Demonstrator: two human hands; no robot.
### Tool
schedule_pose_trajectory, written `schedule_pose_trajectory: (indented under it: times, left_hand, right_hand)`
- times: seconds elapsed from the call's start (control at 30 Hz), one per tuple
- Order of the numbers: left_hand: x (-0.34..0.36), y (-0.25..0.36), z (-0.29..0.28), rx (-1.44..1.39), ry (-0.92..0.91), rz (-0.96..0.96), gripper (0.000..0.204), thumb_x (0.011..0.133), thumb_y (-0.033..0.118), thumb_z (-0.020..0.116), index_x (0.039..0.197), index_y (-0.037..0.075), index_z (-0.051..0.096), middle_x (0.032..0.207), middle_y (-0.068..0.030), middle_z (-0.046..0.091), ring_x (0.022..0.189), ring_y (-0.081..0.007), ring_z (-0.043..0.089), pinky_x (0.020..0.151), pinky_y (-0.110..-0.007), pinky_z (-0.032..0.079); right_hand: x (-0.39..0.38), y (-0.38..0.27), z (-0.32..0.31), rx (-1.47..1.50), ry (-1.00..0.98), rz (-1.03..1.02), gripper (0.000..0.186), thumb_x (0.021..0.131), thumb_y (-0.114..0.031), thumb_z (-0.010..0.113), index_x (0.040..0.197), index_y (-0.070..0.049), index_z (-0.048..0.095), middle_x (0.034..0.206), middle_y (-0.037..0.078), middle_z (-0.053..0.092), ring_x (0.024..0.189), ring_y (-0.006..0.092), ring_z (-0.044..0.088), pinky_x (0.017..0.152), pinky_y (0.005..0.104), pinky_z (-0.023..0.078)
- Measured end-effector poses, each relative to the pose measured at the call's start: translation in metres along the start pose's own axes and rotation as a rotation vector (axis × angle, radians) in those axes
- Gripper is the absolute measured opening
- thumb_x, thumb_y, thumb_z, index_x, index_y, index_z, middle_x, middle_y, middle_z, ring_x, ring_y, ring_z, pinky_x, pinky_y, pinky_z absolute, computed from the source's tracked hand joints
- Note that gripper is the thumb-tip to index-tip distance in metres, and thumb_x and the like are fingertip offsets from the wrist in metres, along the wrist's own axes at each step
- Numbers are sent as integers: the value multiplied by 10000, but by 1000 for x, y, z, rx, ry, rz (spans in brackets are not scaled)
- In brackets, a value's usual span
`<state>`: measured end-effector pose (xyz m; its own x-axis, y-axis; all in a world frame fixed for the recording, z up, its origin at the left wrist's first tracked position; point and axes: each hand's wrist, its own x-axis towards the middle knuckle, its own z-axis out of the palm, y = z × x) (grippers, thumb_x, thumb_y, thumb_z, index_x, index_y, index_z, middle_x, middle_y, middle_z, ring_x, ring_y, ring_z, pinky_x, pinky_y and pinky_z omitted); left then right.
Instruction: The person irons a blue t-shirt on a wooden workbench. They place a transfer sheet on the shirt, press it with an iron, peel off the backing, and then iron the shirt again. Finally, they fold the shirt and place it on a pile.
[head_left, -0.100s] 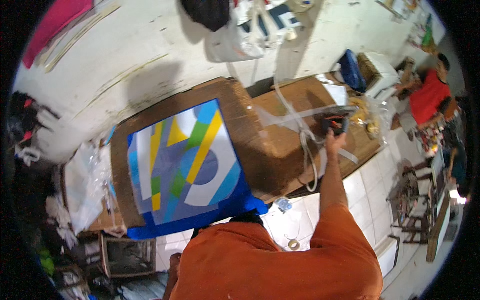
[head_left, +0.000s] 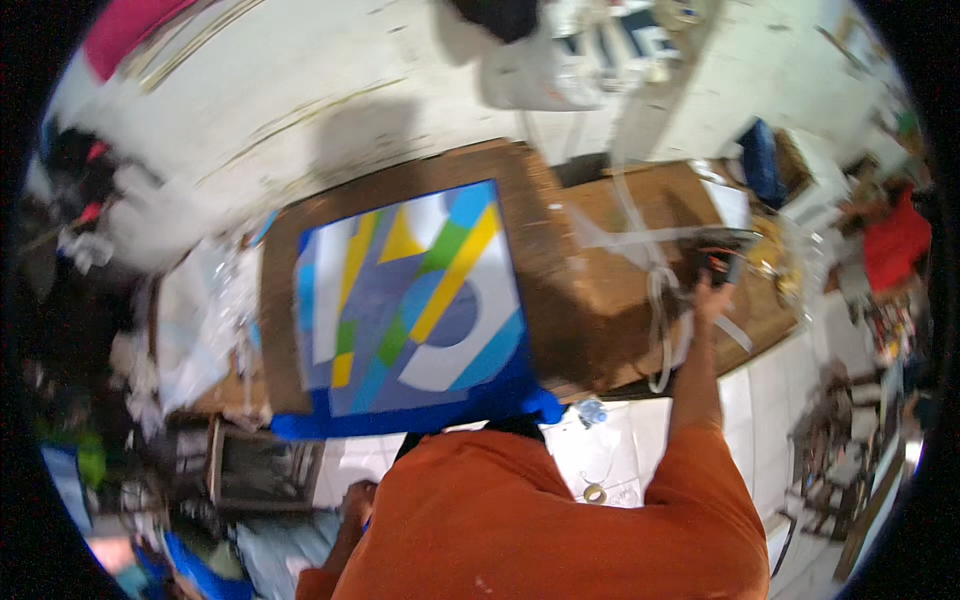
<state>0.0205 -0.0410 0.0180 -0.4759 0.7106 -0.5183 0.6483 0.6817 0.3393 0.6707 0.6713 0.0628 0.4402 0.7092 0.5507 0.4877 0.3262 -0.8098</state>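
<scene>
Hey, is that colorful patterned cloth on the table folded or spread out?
Spread out: the cloth lies mostly flat on the wooden table, its broad colored pattern in plain view.

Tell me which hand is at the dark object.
The right hand, stretched out over the wooden surface, grips the dark object; the left hand is low beside the orange shirt.

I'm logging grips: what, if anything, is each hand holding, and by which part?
The right hand seems to hold a dark object by its near end; the left hand is unclear.
</scene>
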Motion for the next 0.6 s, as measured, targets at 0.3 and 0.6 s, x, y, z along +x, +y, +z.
schedule_pose_trajectory:
  times: [0.3, 0.6]
  left_hand:
    - [-18, 86, -59, -239, 87, -297, 286, 898, 271, 620, 1032, 104, 810, 1072, -164, 780, 1048, -372, 730, 962, -457, 577]
    - [31, 79, -148, -209, 1002, -155, 130, 889, 104, 623, 869, 69, 747, 852, -150, 723, 827, -386, 703, 788, -504, 560]
  right_hand:
    - [38, 90, -38, -321, -107, 411, 544, 913, -436, 803, 1232, -11, 689, 1152, 144, 759, 1031, 318, 722, 921, 467, 556]
    - [-59, -107, -36, -781, 301, -274, 558, 933, -333, 768, 1331, 26, 613, 1263, 242, 672, 1115, 443, 660, 964, 518, 531]
